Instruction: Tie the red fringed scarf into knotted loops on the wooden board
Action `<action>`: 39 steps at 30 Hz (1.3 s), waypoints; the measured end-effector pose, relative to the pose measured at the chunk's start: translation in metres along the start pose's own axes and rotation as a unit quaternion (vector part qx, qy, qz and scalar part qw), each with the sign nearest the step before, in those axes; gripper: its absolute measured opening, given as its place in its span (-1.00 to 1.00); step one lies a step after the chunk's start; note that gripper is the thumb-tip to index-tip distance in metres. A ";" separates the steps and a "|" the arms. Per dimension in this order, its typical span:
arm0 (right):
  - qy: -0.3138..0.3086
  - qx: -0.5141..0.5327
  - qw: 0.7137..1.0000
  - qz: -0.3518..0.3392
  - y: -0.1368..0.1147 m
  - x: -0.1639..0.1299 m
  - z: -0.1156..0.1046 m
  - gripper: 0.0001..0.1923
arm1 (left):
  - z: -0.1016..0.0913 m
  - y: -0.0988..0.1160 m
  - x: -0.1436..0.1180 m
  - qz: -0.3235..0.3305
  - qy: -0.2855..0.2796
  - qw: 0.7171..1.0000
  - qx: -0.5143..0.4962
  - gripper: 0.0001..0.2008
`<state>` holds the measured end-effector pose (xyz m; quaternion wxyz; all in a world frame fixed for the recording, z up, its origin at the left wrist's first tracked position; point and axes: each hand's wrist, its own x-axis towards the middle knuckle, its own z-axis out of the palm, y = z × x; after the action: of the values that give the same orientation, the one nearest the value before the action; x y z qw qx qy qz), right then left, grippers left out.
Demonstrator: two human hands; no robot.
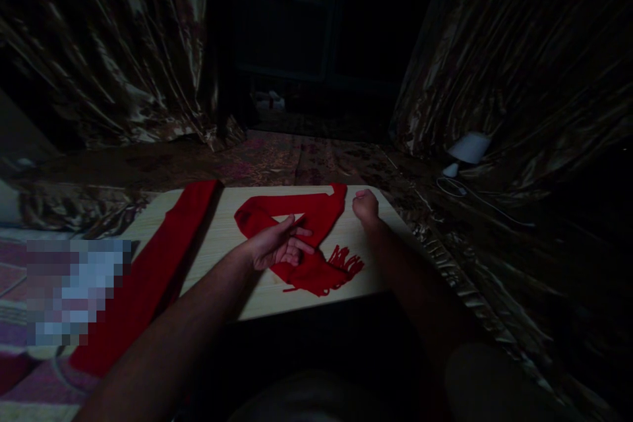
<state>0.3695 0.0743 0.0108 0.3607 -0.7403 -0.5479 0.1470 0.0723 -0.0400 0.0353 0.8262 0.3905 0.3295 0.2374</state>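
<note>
A red scarf (316, 211) with fringed ends lies in a loose, folded loop on a pale wooden table (217, 247). My left hand (279, 244) is over the scarf's near left part, palm partly turned up, fingers apart and nothing in them. Whether it touches the fabric is hard to tell. To the right of the scarf, my right hand (366, 206) is closed in a fist above the table's far right part. No object shows in it, and it is apart from the scarf. A long, folded red cloth (163, 250) stretches across the table's left side.
A small white lamp (467, 148) with a cord stands beyond the table at right. Shiny patterned curtains (148, 46) hang on both sides of a dark window. A blurred-out pale item (74, 290) lies at left on striped fabric. The room is dim.
</note>
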 end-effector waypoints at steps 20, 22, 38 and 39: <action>-0.308 -0.119 0.928 -0.172 -0.068 0.067 -0.083 -0.94 | 0.006 0.000 -0.002 0.000 0.028 1.000 0.014 -0.42; -0.358 -0.093 0.916 -0.153 -0.076 0.070 -0.105 -0.94 | 0.005 0.000 -0.001 0.004 0.023 1.000 0.018 -0.43; -0.352 -0.414 0.831 -0.114 -0.080 0.078 -0.111 -0.87 | 0.002 0.000 -0.001 0.000 0.016 0.999 0.036 -0.45; -0.336 -0.386 0.851 -0.118 -0.078 0.078 -0.107 -0.86 | 0.002 0.000 0.000 0.001 0.015 0.999 0.034 -0.45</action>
<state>0.4080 0.1170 0.1538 -0.1455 -0.6553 -0.7314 0.1200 0.0735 -0.0415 0.0362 0.8072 0.4155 0.3489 0.2327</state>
